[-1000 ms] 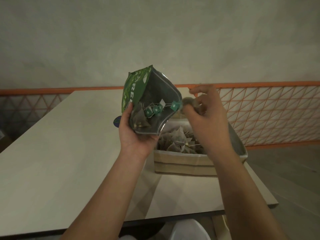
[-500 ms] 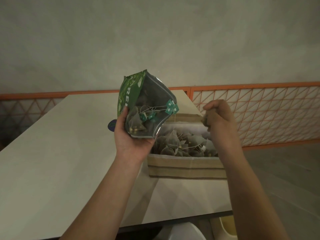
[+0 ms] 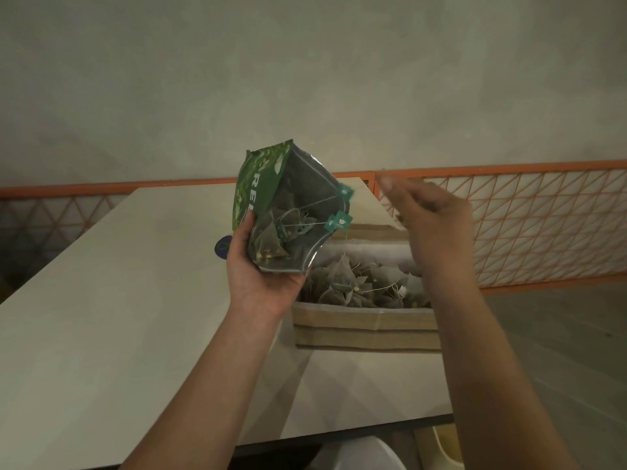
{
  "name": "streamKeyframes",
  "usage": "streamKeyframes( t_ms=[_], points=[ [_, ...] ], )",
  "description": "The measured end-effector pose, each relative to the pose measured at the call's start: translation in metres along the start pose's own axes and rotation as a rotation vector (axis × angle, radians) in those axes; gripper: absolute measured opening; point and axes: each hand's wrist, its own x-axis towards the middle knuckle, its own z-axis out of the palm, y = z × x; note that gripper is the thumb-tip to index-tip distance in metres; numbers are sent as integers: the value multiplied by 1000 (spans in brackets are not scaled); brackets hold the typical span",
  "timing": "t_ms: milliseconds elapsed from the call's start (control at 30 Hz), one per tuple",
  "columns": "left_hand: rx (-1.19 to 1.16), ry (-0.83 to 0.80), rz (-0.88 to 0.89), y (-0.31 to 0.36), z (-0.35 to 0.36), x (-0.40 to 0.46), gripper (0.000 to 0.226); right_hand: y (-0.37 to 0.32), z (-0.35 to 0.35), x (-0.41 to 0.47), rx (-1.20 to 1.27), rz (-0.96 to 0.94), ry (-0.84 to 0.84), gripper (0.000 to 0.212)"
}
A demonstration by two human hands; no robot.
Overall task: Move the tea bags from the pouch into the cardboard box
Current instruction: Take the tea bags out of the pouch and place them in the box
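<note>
- On the left I see my left hand (image 3: 261,276) gripping the green pouch (image 3: 285,212) from below, fingers curled round its lower end, so this grip is full and holding the pouch clear of the tabletop (image 3: 101,317).
- The pouch is tilted with its open mouth facing right and toward me. A few tea bags (image 3: 271,244) still lie in its lower part, and two green tags (image 3: 339,221) on strings hang out over the mouth's right rim.
- Just right of the pouch and below it, the cardboard box (image 3: 366,330) stands on the tabletop near its right edge, holding a heap of pyramid tea bags (image 3: 359,283).
- Further right, my right hand (image 3: 434,225) hovers above the box's far right part with fingers spread and relaxed. This grip is wide and I see nothing in it, though motion blur softens the fingertips.
- The relation that matters: the remaining bags lie left of the free right hand, down inside the pouch, whose long axis runs from upper right to lower left. The tags sit nearest that hand.
- I judge the next reach goes leftward into the mouth, and tangled strings could drag several bags out at once.
</note>
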Motion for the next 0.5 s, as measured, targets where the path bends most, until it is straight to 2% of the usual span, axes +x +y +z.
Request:
streamKeyframes(
  t_ms=[100,333,400,500],
  points=[
    [0,-10,-4,1,1,-1,52,-11,-3,6,146,-24,111,17],
    [-13,-14,10,-1,5,-1,52,-1,-3,6,170,-130,324,16],
    [-30,-16,17,0,6,-1,52,9,-4,0,96,-96,289,13],
    [-43,-8,27,1,8,-2,53,31,-4,-7,-170,87,21,10]
  ],
)
